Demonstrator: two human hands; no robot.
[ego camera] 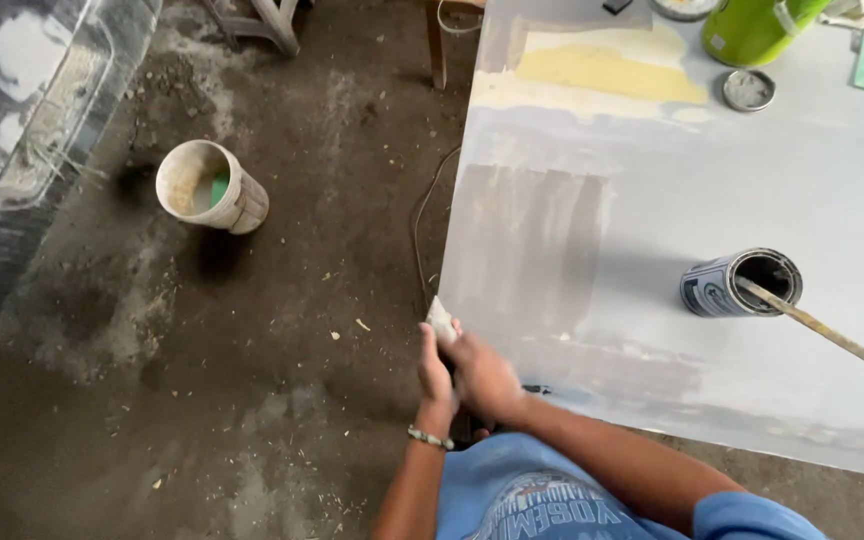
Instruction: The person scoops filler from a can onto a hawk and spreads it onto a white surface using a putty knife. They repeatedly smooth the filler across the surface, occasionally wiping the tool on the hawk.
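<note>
My two hands meet at the near left edge of a large grey-coated board. My left hand, with a beaded band at the wrist, and my right hand close together around a small pale flat scraper. Its tip sticks up past my fingers and touches the board's edge. Most of the tool is hidden inside my hands. Beside them the board shows a darker, streaked grey patch.
An open dark tin lies on the board with a long stick in it. At the far end are a yellow patch, a round lid and a green container. A pale bucket and a cable are on the dirt floor.
</note>
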